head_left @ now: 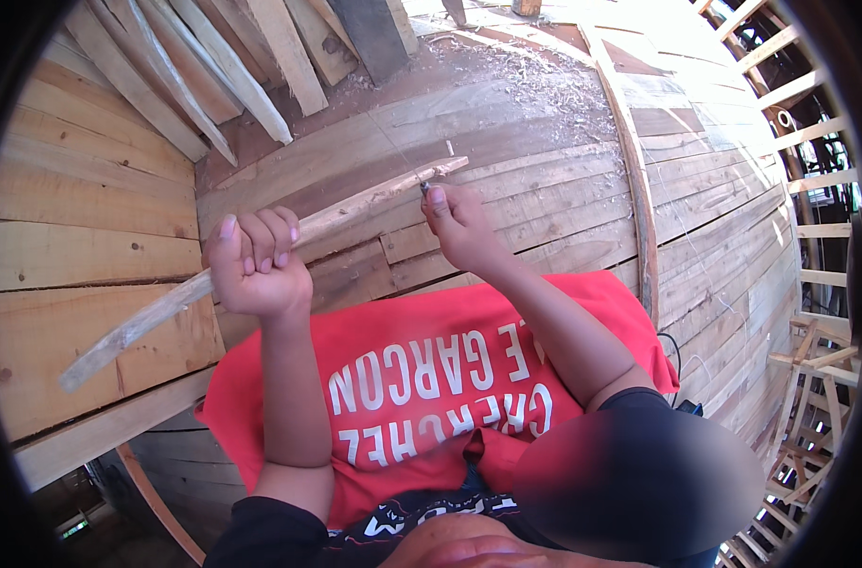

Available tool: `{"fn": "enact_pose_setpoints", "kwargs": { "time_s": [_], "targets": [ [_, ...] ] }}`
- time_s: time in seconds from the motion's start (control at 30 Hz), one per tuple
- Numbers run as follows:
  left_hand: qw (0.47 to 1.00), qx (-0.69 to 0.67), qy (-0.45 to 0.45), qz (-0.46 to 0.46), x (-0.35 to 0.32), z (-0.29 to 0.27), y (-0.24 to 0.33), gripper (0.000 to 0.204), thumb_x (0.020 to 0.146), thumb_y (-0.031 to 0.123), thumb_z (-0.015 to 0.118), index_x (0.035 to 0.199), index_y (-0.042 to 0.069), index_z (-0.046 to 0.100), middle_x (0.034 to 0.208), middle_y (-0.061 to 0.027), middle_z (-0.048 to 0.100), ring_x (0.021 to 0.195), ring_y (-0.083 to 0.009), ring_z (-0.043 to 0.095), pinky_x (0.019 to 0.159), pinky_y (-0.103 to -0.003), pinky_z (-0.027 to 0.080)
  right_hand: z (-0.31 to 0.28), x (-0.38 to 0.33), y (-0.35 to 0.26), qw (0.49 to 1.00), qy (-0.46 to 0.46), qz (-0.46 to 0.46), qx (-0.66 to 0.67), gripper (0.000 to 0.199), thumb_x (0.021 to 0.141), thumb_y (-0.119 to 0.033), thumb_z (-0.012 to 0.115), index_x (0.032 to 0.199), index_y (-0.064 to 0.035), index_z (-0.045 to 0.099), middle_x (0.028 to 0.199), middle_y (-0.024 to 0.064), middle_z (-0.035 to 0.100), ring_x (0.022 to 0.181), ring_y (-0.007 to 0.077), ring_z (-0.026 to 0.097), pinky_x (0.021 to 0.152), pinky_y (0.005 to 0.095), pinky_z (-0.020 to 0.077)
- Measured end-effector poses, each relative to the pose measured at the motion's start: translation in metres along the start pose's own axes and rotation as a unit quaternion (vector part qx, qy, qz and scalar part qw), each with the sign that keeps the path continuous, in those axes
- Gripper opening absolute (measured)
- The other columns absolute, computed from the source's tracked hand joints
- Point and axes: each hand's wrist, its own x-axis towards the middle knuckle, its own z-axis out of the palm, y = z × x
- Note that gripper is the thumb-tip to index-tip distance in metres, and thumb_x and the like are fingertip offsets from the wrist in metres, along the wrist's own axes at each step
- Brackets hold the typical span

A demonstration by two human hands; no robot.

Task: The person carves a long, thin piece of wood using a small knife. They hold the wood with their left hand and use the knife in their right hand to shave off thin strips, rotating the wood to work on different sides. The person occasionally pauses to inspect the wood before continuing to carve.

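Note:
A long, slightly bent wooden stick (360, 208) slants across the view, its pale rough end at the lower left and its cut end at the upper right. My left hand (258, 263) is closed round its middle. At the upper right end, my right hand (461, 225) pinches a small dark piece (424, 188), thumb on top, right beside the stick. From there a thin straight line, like a wire or thin blade, runs up and left; its kind is unclear. A short pale peg (450, 148) shows by the stick's tip.
Red cloth with white lettering (431, 364) covers my lap. Several timber pieces (218, 71) lean at the upper left beside a plank wall (95, 246). Wood shavings (535, 95) litter the curved plank floor (554, 227). A raised wooden strip (633, 170) crosses it at the right.

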Motion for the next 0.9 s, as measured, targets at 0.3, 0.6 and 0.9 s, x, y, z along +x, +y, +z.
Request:
{"fn": "enact_pose_setpoints", "kwargs": {
  "time_s": [0.3, 0.6, 0.9],
  "targets": [
    [1.0, 0.003, 0.006, -0.007, 0.001, 0.0, -0.001, 0.039, 0.094, 0.018, 0.039, 0.057, 0.02, 0.025, 0.048, 0.0026, 0.024, 0.042, -0.0117, 0.023, 0.054, -0.032, 0.034, -0.001, -0.001, -0.01, 0.994, 0.051, -0.018, -0.099, 0.052, 0.105, -0.036, 0.041, 0.07, 0.0018, 0.049, 0.055, 0.0137, 0.049, 0.051, 0.0258, 0.046, 0.054, 0.0427, 0.0377],
    [1.0, 0.002, 0.005, -0.003, 0.002, -0.001, -0.002, 0.04, 0.094, 0.018, 0.04, 0.057, 0.02, 0.024, 0.047, 0.0023, 0.024, 0.042, -0.0114, 0.023, 0.054, -0.032, 0.034, 0.002, -0.005, -0.012, 0.99, 0.029, 0.032, -0.134, 0.05, 0.104, -0.034, 0.041, 0.073, 0.004, 0.052, 0.059, 0.0201, 0.054, 0.057, 0.0371, 0.056, 0.058, 0.0468, 0.0414],
    [1.0, 0.003, 0.003, -0.007, 0.003, 0.001, -0.001, 0.039, 0.094, 0.018, 0.04, 0.058, 0.02, 0.024, 0.048, 0.0027, 0.024, 0.043, -0.0113, 0.023, 0.054, -0.031, 0.034, 0.006, 0.004, -0.008, 0.975, 0.022, 0.163, -0.151, 0.052, 0.104, -0.034, 0.042, 0.072, 0.0047, 0.055, 0.062, 0.0237, 0.057, 0.06, 0.0407, 0.058, 0.062, 0.0487, 0.0436]
  ]
}}
